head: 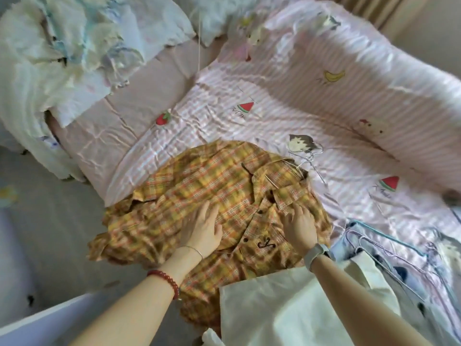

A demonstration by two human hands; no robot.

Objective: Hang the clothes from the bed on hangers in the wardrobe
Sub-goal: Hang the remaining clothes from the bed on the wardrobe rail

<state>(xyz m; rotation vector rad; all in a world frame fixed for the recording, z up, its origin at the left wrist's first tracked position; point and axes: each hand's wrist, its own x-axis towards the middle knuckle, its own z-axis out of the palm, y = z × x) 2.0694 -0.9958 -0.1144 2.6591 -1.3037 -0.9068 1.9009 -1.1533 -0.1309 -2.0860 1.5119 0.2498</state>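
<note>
A yellow and orange plaid shirt [189,186] lies spread on the pink striped bed sheet [287,101], front up, with dark buttons showing. A thin metal hanger [308,158] sticks out of its collar. My left hand [202,227] rests flat on the shirt's left side with straight fingers. My right hand [300,224] presses on the shirt's right side beside the button placket, fingers spread and slightly bent. Neither hand grips the cloth.
A cream garment [299,303] lies at the bed's near edge below my right arm. Several wire hangers [389,248] lie on light blue clothes at the right. A rumpled white blanket [50,58] is heaped at the far left. Grey floor [50,245] lies left of the bed.
</note>
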